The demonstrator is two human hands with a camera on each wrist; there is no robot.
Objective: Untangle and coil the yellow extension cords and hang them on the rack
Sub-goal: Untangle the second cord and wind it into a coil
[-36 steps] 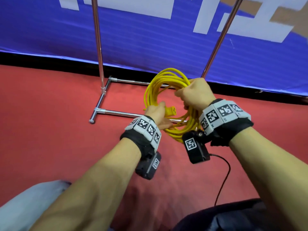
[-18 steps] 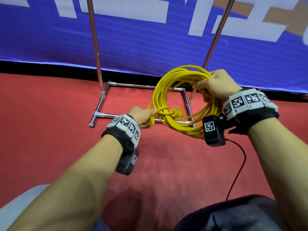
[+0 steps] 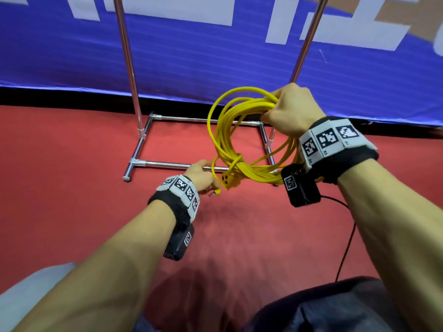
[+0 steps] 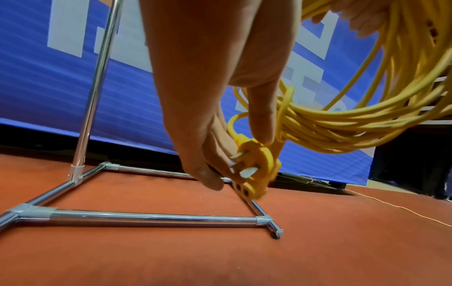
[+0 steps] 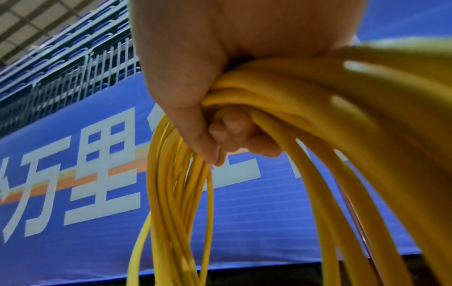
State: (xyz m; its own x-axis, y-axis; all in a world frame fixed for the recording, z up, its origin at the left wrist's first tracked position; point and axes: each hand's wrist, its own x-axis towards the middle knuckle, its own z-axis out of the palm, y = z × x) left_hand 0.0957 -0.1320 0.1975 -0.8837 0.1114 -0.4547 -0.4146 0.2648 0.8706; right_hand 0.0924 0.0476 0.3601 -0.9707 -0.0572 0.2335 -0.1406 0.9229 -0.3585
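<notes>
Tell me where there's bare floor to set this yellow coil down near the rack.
Bare red floor lies left of the rack base and in front of its near bar. Floor inside the base frame is bare too, though bars ring it. It is crowded at the coil, held by the right hand, left hand at the plug.

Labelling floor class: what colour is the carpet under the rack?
Red carpet, clearest in the head view.
</notes>
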